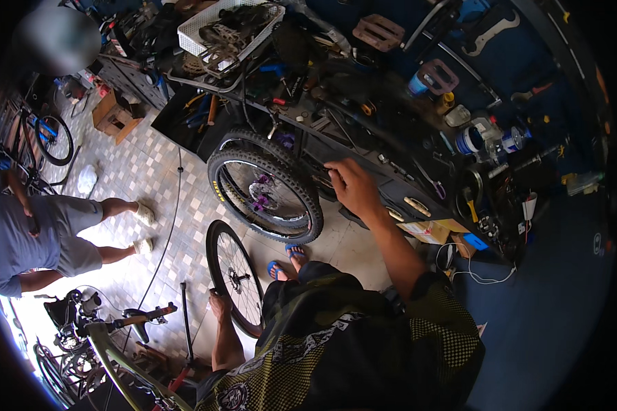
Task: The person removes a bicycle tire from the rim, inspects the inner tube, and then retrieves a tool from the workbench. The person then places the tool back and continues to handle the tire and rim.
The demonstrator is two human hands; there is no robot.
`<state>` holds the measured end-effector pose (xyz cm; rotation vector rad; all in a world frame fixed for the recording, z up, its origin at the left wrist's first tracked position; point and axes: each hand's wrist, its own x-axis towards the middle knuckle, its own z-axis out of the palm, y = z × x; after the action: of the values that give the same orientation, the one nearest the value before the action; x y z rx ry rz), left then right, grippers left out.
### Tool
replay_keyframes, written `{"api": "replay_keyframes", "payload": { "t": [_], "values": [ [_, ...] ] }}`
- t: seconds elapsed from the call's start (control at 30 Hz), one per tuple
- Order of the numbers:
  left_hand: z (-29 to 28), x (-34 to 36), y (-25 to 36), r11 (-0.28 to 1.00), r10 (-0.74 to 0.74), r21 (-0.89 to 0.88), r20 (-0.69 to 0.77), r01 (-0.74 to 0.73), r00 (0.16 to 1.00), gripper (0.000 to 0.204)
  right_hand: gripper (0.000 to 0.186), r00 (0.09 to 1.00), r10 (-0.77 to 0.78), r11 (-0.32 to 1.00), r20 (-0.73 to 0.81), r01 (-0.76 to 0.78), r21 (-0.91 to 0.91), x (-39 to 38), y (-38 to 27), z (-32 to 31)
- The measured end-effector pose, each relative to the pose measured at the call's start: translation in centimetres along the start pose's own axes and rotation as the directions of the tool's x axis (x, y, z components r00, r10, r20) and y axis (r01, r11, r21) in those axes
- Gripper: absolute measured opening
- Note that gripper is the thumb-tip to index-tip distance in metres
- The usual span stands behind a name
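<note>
My right hand (353, 186) reaches up to the front edge of a cluttered dark workbench (391, 181), fingers bent over its rim, nothing visibly held. My left hand (219, 305) hangs low and grips the tyre of a thin bicycle wheel (234, 275) standing upright on the tiled floor beside my leg. Two knobby mountain-bike wheels (267, 188) with purple hubs lean against the bench just left of my right hand.
The bench carries many tools, pedals (437, 75), jars and a white basket (223, 27) of parts. Another person (41, 233) sits at left on the tiled floor. A bicycle frame (116, 335) lies at lower left; another bicycle (48, 137) stands far left.
</note>
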<state>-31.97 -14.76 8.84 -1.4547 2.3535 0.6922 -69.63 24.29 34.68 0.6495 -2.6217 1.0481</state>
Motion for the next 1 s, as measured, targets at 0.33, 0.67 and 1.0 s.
{"api": "replay_keyframes", "payload": {
  "t": [0.33,0.67,1.0],
  "values": [
    [0.7,-1.1,0.7,1.0,0.015,0.012,0.006,-0.015,1.0,0.038,0.032,0.973,0.11,0.986,-0.202,-0.132,-0.098,7.5,9.9,-0.5],
    [0.5,-3.3,0.0,0.99,-0.123,0.083,0.059,0.118,0.991,0.032,0.042,0.862,0.501,0.693,-0.079,-0.454,-0.561,20.4,20.1,1.6],
    [0.4,-3.5,-0.3,0.977,-0.197,0.103,0.09,0.187,0.976,0.032,0.052,0.554,0.699,0.706,-0.453,-0.429,0.564,16.2,25.6,-8.4]
  ]
}}
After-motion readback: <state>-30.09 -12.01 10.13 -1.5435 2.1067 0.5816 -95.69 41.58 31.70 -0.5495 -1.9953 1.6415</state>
